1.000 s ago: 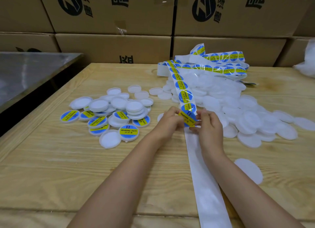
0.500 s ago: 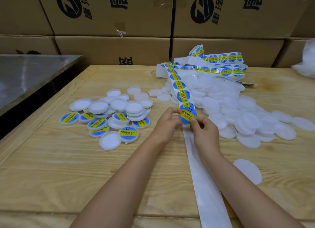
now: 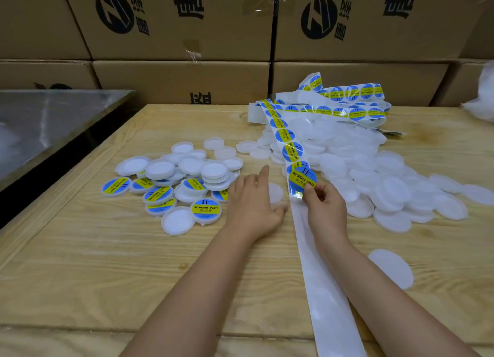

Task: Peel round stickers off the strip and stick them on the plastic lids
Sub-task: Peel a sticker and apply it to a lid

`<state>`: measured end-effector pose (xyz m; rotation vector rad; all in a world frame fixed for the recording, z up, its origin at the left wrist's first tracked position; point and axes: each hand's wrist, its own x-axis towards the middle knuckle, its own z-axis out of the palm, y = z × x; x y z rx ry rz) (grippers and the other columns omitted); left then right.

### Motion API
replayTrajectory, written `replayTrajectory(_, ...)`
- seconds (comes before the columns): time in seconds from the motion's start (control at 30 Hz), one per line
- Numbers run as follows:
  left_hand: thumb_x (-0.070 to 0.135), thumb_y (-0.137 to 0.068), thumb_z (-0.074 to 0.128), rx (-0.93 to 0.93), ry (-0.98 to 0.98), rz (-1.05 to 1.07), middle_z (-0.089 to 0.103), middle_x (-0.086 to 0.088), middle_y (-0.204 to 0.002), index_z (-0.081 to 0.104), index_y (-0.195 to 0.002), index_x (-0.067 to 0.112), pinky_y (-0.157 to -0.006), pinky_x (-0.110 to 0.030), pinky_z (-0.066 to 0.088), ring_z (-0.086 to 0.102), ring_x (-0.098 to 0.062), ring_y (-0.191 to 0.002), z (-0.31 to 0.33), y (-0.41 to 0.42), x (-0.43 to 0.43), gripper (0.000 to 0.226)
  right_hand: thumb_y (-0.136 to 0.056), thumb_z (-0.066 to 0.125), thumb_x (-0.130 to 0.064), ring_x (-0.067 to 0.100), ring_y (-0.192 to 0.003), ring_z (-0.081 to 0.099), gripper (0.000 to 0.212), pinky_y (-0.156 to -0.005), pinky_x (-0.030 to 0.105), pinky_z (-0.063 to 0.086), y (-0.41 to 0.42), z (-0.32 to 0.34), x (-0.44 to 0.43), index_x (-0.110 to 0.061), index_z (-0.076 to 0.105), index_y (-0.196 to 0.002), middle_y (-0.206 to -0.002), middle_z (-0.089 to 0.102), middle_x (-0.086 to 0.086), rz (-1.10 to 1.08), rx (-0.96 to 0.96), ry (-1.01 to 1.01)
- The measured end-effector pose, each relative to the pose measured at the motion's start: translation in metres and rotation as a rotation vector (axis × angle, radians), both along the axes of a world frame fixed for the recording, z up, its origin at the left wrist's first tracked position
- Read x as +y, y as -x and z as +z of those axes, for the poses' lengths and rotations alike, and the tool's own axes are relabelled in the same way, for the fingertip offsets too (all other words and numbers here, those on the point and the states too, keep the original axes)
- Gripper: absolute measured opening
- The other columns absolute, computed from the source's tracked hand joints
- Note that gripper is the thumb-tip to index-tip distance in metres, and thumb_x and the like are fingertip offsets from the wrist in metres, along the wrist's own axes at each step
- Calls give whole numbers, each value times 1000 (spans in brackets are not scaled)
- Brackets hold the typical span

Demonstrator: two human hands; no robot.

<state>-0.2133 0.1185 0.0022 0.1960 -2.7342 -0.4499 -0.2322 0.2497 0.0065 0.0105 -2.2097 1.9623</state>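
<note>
A white backing strip [image 3: 327, 290] runs from the table's near edge up to a tangled heap of blue-and-yellow round stickers [image 3: 344, 108]. My right hand [image 3: 324, 209] pinches a peeled round sticker [image 3: 302, 180] just above the strip. My left hand [image 3: 254, 204] lies flat with spread fingers on the table, over a bare white lid [image 3: 275, 193]. A big pile of bare white lids [image 3: 374, 169] lies to the right. Left of my hands sit the stickered lids [image 3: 205, 208].
The wooden table [image 3: 107, 263] has a raised edge on the left. Beside it stands a grey metal surface [image 3: 40, 126]. Stacked cardboard boxes [image 3: 181, 20] wall off the back. One lone white lid [image 3: 390, 268] lies near my right forearm.
My left hand let go of the strip and moved left and down onto a bare lid. My right hand has lifted the sticker free of the backing.
</note>
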Motion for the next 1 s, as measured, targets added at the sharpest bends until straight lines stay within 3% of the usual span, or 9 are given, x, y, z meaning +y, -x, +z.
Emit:
replayTrajectory(0.1, 48, -81, 60, 24, 38, -19, 57, -6, -124, 30, -142, 19, -103, -36, 22, 44, -28, -120, -3, 2, 1, 74, -92, 54, -14, 11, -86, 59, 18, -74, 22, 43, -2, 1, -1, -18, 55, -109, -94, 64, -4, 45, 9, 19)
replayTrajectory(0.23, 28, -75, 73, 35, -395, -231, 57, 3, -127, 37, -139, 30, -99, -28, 35, 51, -19, -118, 2, 0, -5, 74, -91, 56, -15, 5, -83, 61, 41, -77, 21, 44, -4, 1, 0, -27, 46, -129, -100, 66, -4, 77, 33, -21)
replayTrajectory(0.33, 9, -72, 75, 34, -662, -405, 58, 8, -125, 47, -133, 35, -93, -26, 48, 60, -8, -110, 9, -6, -6, 72, -89, 58, -14, -1, -80, 61, 46, -71, 15, 44, -4, 1, 1, -31, 45, -129, -97, 66, -5, 119, 48, -63)
replayTrajectory(0.47, -9, -72, 70, -5, -928, -473, 57, 16, -122, 47, -125, 42, -80, -25, 55, 64, -2, -99, 15, -10, -3, 76, -87, 59, -5, 10, -77, 63, 45, -75, 27, 49, -2, 3, 1, -33, 44, -119, -98, 67, 1, 144, 30, -59)
replayTrajectory(0.63, 2, -94, 51, -113, -1383, -302, 56, -11, -129, 35, -141, 4, -88, -34, 55, 63, -21, -105, 21, -8, -3, 49, -88, 60, -2, 7, -79, 62, 54, -76, 24, 48, 1, 3, 4, -15, 38, -136, -99, 67, 2, 112, -29, 89)
replayTrajectory(0.73, 1, -97, 44, -177, -1348, -289, 65, -15, -109, 50, -128, -2, -77, -25, 57, 68, -18, -87, 22, -8, -2, 31, -87, 61, -2, 1, -78, 61, 55, -73, 14, 47, 0, 4, 4, -16, 37, -136, -99, 68, 2, 129, -33, 125)
replayTrajectory(0.9, 2, -97, 45, -169, -1400, -249, 69, -10, -89, 62, -106, 3, -65, -25, 59, 70, -17, -73, 22, -5, -6, 19, -88, 63, -13, 18, -94, 65, 25, -92, 36, 50, -2, 6, 4, -23, 52, -108, -96, 70, 4, 118, -24, 268)
replayTrajectory(0.97, 3, -96, 46, -146, -1441, -226, 68, -11, -89, 62, -105, 3, -63, -26, 59, 69, -18, -73, 22, -4, -10, 18, -90, 61, -19, 16, -87, 64, 2, -93, 42, 50, -2, 8, 5, -20, 61, -92, -92, 68, 3, 113, -36, 332)
replayTrajectory(1.0, 3, -96, 47, -136, -1450, -223, 69, -11, -88, 63, -104, 3, -62, -25, 58, 70, -18, -72, 22, -4, -11, 18, -91, 59, -21, 15, -83, 63, 8, -92, 42, 49, -2, 8, 5, -18, 64, -86, -88, 67, 2, 108, -46, 340)
